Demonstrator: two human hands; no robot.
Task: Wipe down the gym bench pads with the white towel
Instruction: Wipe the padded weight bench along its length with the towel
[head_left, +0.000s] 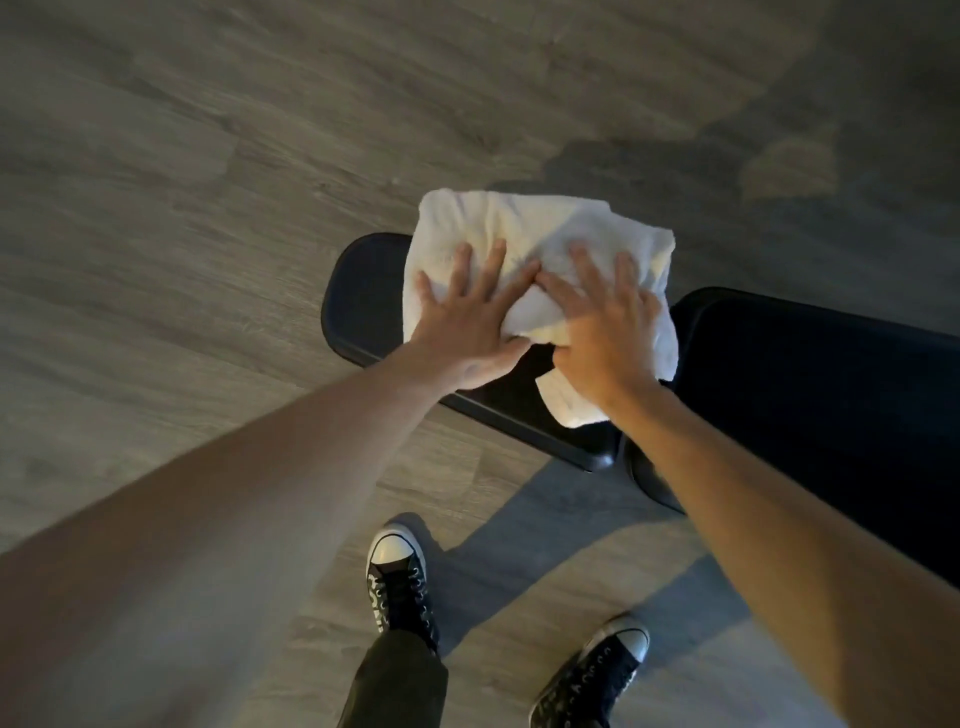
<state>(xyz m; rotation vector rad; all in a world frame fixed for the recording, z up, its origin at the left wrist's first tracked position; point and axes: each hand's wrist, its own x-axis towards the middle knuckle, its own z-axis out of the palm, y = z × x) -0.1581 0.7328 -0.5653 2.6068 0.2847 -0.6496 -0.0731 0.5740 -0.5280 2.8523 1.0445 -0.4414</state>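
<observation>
A white towel (524, 228) lies crumpled over the small black seat pad (358, 306) of the gym bench and covers most of the pad's far side. My left hand (467, 317) presses flat on the towel's left part with fingers spread. My right hand (602, 332) presses on the towel's right part, fingers spread too, its index fingertip touching the left one. The longer black back pad (810, 395) runs off to the right, separated from the seat pad by a narrow gap.
Grey wood-look flooring (208, 182) surrounds the bench. My two feet in black sneakers, left shoe (400, 582) and right shoe (597, 670), stand on the floor just in front of the bench. Shadows fall across the floor at the upper right.
</observation>
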